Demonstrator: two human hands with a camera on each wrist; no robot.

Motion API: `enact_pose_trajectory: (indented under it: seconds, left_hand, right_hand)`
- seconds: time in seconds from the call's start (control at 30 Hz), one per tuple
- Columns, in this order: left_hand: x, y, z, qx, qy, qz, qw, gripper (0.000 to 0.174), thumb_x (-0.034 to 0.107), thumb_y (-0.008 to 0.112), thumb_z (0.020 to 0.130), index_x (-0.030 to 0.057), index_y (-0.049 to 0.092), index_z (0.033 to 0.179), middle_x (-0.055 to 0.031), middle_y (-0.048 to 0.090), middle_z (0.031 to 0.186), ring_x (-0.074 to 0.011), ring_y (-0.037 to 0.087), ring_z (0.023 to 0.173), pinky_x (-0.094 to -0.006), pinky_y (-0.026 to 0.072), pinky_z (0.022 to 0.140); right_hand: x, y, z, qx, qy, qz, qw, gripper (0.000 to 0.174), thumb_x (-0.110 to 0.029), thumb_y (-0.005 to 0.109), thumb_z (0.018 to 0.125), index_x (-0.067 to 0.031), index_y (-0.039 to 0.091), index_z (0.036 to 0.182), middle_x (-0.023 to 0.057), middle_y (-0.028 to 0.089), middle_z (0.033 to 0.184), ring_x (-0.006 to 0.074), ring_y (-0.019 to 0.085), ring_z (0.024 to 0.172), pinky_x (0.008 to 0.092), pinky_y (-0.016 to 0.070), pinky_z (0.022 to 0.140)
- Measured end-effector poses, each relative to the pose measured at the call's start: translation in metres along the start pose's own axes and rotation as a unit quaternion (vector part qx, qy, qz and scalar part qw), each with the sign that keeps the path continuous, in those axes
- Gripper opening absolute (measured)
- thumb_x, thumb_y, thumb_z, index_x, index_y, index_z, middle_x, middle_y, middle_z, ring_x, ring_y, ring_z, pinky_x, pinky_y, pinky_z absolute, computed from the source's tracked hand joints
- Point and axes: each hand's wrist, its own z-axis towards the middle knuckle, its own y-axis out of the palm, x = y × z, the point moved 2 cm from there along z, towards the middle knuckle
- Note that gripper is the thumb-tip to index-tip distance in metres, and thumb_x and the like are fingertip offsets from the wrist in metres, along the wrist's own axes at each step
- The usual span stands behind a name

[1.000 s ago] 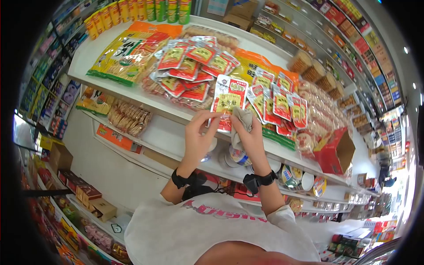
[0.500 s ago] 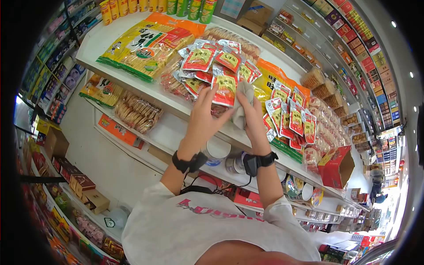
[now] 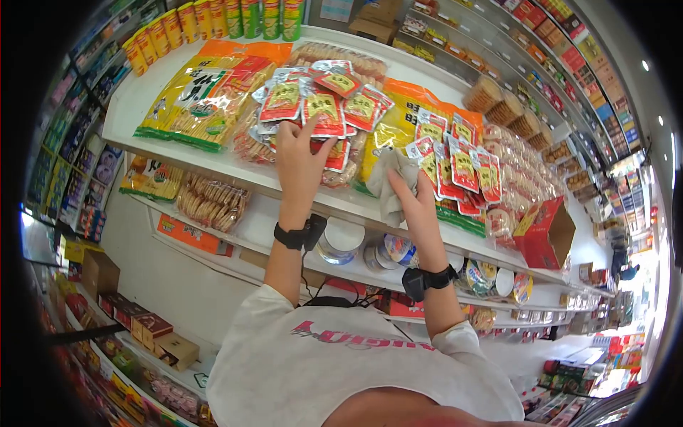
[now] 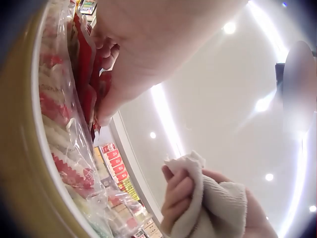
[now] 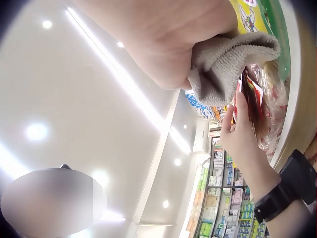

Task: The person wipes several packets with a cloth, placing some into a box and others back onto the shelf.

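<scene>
Small red and white snack packets lie heaped on clear bags of crackers. My left hand is at the near side of this heap, thumb and index finger on the lower edge of one red packet. In the left wrist view its other fingers are curled beside the red packets. My right hand grips a crumpled grey cloth above the front edge of the shelf, to the right of the heap. The right wrist view shows the cloth bunched in that hand, its ribbed surface outward.
A second heap of red packets lies to the right on a yellow bag. At the left is a large yellow snack bag. Cans line the back. An opened red box stands at the shelf's right end.
The packet between my hands a second ago is now down at the heap. My left hand has moved up and left onto the heap; my right hand, with the cloth, has moved apart to the right.
</scene>
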Motion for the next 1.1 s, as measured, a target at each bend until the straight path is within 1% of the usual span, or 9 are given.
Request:
enact_pose_trajectory:
  seconds: [0.2, 0.37, 0.43, 0.53, 0.63, 0.73, 0.8, 0.93, 1.1]
  left_hand:
    - [0.010, 0.002, -0.016, 0.012, -0.034, -0.048, 0.998, 0.052, 0.023, 0.082, 0.081, 0.0120, 0.066, 0.129, -0.0113, 0.050, 0.097, -0.0262, 0.056, 0.089, -0.0395, 0.0495, 0.075]
    - [0.014, -0.005, -0.036, 0.056, 0.003, -0.025, 0.998, 0.051, 0.023, 0.081, 0.085, 0.0015, 0.064, 0.127, -0.0185, 0.058, 0.111, -0.0351, 0.058, 0.104, -0.0456, 0.0478, 0.088]
    - [0.050, -0.012, -0.045, 0.084, 0.014, -0.125, 0.989, 0.039, 0.017, 0.078, 0.088, 0.0021, 0.067, 0.123, -0.0082, 0.058, 0.100, -0.0156, 0.053, 0.078, -0.0309, 0.0465, 0.068]
    - [0.092, -0.012, -0.062, -0.007, -0.043, -0.168, 0.985, 0.027, 0.011, 0.071, 0.094, 0.0007, 0.068, 0.119, -0.0060, 0.062, 0.093, -0.0119, 0.058, 0.081, -0.0260, 0.0514, 0.072]
    - [0.147, 0.002, -0.083, -0.060, 0.047, -0.145, 0.986, 0.023, 0.010, 0.067, 0.096, 0.0015, 0.069, 0.117, -0.0047, 0.064, 0.092, -0.0101, 0.058, 0.078, -0.0253, 0.0513, 0.074]
    - [0.213, 0.036, -0.113, -0.155, 0.077, -0.270, 0.947, 0.015, 0.007, 0.067, 0.094, 0.0045, 0.071, 0.109, -0.0017, 0.061, 0.088, -0.0093, 0.056, 0.078, -0.0259, 0.0453, 0.065]
    - [0.257, 0.054, -0.132, -0.254, 0.175, -0.268, 0.913, 0.025, 0.007, 0.067, 0.093, 0.0053, 0.068, 0.118, -0.0045, 0.066, 0.097, -0.0100, 0.060, 0.083, -0.0256, 0.0479, 0.068]
    - [0.324, 0.083, -0.176, -0.472, 0.181, -0.328, 0.798, 0.065, 0.006, 0.064, 0.094, 0.0109, 0.039, 0.154, -0.0064, 0.069, 0.106, -0.0127, 0.062, 0.085, -0.0277, 0.0518, 0.075]
    - [0.372, 0.115, -0.209, -0.515, 0.183, -0.354, 0.759, 0.080, 0.005, 0.063, 0.094, 0.0145, 0.021, 0.161, -0.0106, 0.069, 0.113, -0.0127, 0.062, 0.081, -0.0274, 0.0526, 0.071]
  right_hand:
    - [-0.012, -0.048, -0.045, 0.045, 0.004, 0.011, 0.999, 0.033, -0.023, 0.066, 0.098, 0.0022, 0.062, 0.119, 0.0025, 0.068, 0.102, 0.0075, 0.059, 0.090, 0.0249, 0.0485, 0.078]
    - [-0.014, -0.117, -0.093, 0.133, -0.014, -0.005, 0.991, 0.032, -0.024, 0.065, 0.099, 0.0019, 0.062, 0.118, 0.0018, 0.068, 0.099, 0.0067, 0.059, 0.089, 0.0253, 0.0487, 0.078]
    - [-0.021, -0.152, -0.114, 0.221, -0.067, -0.040, 0.972, 0.031, -0.023, 0.064, 0.099, 0.0016, 0.062, 0.119, 0.0032, 0.068, 0.101, 0.0077, 0.059, 0.091, 0.0261, 0.0487, 0.079]
    - [-0.032, -0.207, -0.142, 0.340, -0.187, -0.114, 0.914, 0.030, -0.020, 0.063, 0.100, 0.0011, 0.060, 0.121, 0.0081, 0.067, 0.110, 0.0109, 0.060, 0.097, 0.0288, 0.0492, 0.084]
    - [-0.061, -0.267, -0.166, 0.469, -0.271, -0.143, 0.829, 0.031, -0.010, 0.064, 0.096, 0.0022, 0.058, 0.124, 0.0099, 0.065, 0.112, 0.0190, 0.061, 0.103, 0.0323, 0.0485, 0.089]
    - [-0.068, -0.327, -0.167, 0.520, -0.361, -0.301, 0.713, 0.034, -0.004, 0.065, 0.089, 0.0001, 0.059, 0.123, 0.0135, 0.065, 0.110, 0.0286, 0.063, 0.100, 0.0371, 0.0487, 0.091]
    - [-0.059, -0.353, -0.160, 0.474, -0.321, -0.401, 0.716, 0.037, -0.003, 0.067, 0.083, -0.0024, 0.060, 0.120, 0.0151, 0.064, 0.108, 0.0336, 0.062, 0.099, 0.0414, 0.0484, 0.090]
    - [-0.039, -0.362, -0.169, 0.380, -0.275, -0.520, 0.714, 0.039, -0.006, 0.070, 0.076, -0.0052, 0.062, 0.114, 0.0149, 0.064, 0.106, 0.0363, 0.061, 0.101, 0.0461, 0.0467, 0.088]
    - [-0.030, -0.361, -0.188, 0.360, -0.272, -0.508, 0.733, 0.038, -0.007, 0.070, 0.074, -0.0049, 0.063, 0.112, 0.0135, 0.064, 0.105, 0.0343, 0.061, 0.100, 0.0447, 0.0460, 0.089]
